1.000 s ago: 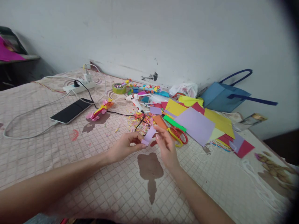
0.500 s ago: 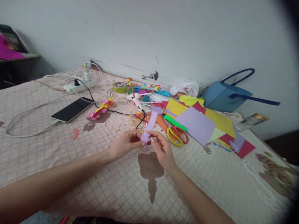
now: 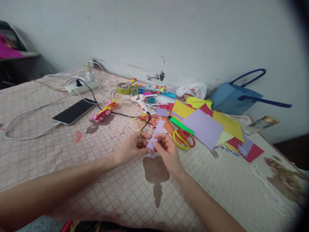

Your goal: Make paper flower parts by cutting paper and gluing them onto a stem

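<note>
A narrow purple paper strip (image 3: 158, 129) slants upward from between my two hands, above the quilted cloth. My left hand (image 3: 134, 145) pinches its lower end between thumb and fingers. My right hand (image 3: 167, 151) grips the strip's right edge just above, thumb on the front. The fingertips of both hands are close together around the paper. Just right of my right hand lie yellow-and-red-handled scissors (image 3: 181, 140). A bright green marker-like piece (image 3: 181, 125) lies above them, and beyond the strip is a heap of tiny paper scraps (image 3: 145, 121).
A white glue gun (image 3: 141, 101) lies behind the scraps, its black cord running left. Coloured paper sheets (image 3: 202, 127) spread to the right, near a blue bag (image 3: 235, 98). On the left are a phone (image 3: 74, 111), a power strip (image 3: 80, 87) and a paper flower piece (image 3: 103, 111).
The lower end of the strip, folded over before, now looks straighter and lies more slanted. My right fingers have shifted slightly along it; my left hand stays nearly in place.
</note>
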`<state>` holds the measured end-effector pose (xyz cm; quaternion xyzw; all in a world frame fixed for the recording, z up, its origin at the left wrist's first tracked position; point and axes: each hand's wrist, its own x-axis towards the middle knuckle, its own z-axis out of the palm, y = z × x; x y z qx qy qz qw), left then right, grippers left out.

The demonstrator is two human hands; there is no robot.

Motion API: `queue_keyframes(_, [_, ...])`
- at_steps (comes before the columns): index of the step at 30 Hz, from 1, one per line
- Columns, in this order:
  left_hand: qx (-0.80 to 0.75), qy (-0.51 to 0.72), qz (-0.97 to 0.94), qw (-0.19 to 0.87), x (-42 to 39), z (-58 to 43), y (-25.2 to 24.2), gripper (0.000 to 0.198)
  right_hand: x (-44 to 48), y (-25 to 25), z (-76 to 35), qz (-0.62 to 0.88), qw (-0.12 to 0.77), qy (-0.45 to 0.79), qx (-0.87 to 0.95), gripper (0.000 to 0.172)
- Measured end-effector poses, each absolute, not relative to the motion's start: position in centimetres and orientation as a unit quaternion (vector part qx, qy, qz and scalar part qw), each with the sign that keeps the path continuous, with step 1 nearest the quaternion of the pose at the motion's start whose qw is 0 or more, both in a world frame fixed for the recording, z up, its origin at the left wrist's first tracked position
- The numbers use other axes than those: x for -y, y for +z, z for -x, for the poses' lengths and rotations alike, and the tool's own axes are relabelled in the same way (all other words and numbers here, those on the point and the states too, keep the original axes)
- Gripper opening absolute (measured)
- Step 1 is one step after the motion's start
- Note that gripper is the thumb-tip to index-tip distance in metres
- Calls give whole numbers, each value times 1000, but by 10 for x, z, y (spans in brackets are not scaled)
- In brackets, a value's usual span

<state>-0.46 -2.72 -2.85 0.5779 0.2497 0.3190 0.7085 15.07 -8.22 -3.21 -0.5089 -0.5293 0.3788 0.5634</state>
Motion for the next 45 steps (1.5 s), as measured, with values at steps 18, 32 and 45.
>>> queue_keyframes(18, [-327, 169, -577, 729, 25, 7, -26, 29, 80, -36, -151, 499, 604, 378, 493, 16])
queue_keyframes(32, [-338, 180, -562, 733, 27, 7, -26, 39, 78, -36, -151, 500, 607, 384, 484, 16])
queue_keyframes(45, [-328, 171, -575, 730, 26, 8, -27, 33, 78, -39, -150, 494, 620, 420, 442, 21])
